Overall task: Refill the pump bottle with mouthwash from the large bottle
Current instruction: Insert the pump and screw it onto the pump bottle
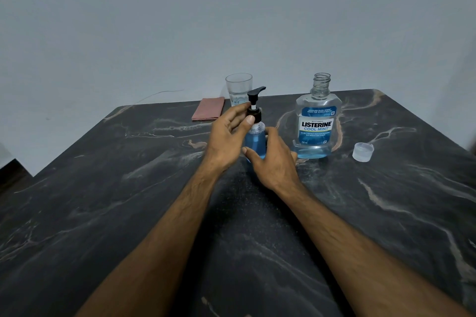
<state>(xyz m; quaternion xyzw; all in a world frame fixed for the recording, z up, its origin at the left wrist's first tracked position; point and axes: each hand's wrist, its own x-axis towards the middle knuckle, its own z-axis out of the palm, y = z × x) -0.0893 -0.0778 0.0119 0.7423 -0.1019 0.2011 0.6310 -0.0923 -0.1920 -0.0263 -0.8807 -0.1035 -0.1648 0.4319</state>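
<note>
A small clear pump bottle (255, 143) holding blue mouthwash stands upright on the dark marble table (128, 201). Its black pump head (255, 100) sits on the neck, spout pointing right. My left hand (229, 136) pinches the black collar between thumb and fingers. My right hand (273, 162) wraps the bottle's lower body from the right. The large Listerine bottle (318, 121) stands uncapped to the right, with a shallow layer of blue liquid at its bottom. Its clear cap (363, 152) lies further right on the table.
A drinking glass (238, 87) with a little water stands behind the pump bottle near the far table edge. A folded pink cloth (208, 112) lies left of it. A grey wall rises behind the table.
</note>
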